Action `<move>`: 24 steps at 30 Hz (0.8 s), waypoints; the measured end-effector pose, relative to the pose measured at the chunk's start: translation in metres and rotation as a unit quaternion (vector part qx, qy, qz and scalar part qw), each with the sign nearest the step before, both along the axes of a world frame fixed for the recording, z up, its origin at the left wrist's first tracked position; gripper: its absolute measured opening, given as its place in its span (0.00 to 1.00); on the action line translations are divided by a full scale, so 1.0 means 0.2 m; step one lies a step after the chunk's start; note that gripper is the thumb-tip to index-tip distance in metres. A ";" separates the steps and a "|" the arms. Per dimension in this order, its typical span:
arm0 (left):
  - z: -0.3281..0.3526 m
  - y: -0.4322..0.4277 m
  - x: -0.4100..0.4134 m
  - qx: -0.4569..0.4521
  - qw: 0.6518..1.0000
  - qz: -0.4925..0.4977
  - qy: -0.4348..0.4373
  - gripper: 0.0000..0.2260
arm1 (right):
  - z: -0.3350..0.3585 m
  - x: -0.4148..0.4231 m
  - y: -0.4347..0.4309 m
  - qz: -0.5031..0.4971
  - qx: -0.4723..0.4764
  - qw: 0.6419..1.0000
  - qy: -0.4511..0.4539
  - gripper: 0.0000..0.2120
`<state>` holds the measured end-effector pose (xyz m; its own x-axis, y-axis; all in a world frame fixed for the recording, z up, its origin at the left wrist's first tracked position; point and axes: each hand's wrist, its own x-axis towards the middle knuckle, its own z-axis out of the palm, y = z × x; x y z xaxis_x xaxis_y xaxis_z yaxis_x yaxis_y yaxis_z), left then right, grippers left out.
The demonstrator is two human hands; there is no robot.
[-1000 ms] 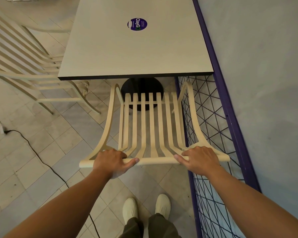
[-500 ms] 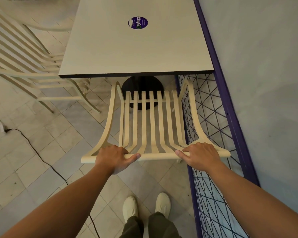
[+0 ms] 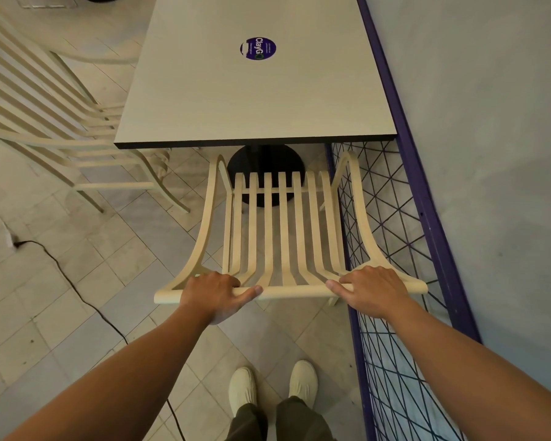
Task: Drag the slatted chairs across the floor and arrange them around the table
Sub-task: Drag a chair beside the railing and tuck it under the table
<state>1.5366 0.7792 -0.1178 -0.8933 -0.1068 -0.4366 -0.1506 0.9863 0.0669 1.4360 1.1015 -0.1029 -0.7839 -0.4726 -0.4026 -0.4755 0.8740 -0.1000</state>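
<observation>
Chair [image 3: 280, 230] at lower centre, front close to the counter's [image 3: 255, 100] near edge, top rail gripped by curled fingers [image 3: 231, 279] of left hand [image 3: 215, 292] and right hand [image 3: 371, 286]. Could snag its right arm on the purple mesh railing [image 3: 428, 224] just beside, or strike the black pedestal base [image 3: 264, 160] ahead if pushed crooked. Left of frame, floor cable [image 3: 77, 296]: trip risk when stepping back.

One head-worn wide-angle view looks steeply down and forward over the slatted chair [image 3: 293, 291] toward the bench [image 3: 255, 100]; edges bend, perhaps lens distortion.
</observation>
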 end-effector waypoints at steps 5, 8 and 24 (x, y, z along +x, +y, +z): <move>0.00 -0.02 0.00 0.005 1.000 -0.019 -0.006 0.47 | 0.01 -0.02 0.02 0.028 0.003 0.999 -0.032 0.44; 0.01 -0.02 0.00 0.006 1.000 -0.024 -0.002 0.49 | 0.01 -0.02 0.03 0.029 0.008 0.999 -0.043 0.43; 0.06 0.00 -0.05 -0.032 0.999 -0.036 -0.006 0.46 | -0.02 -0.08 0.02 0.020 0.012 1.000 -0.013 0.53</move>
<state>1.5266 0.7786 -0.1059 -0.8945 -0.0711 -0.4414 -0.0802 0.9968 0.0021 1.4206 1.1065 -0.1068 -0.7536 -0.4936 -0.4341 -0.5078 0.8565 -0.0922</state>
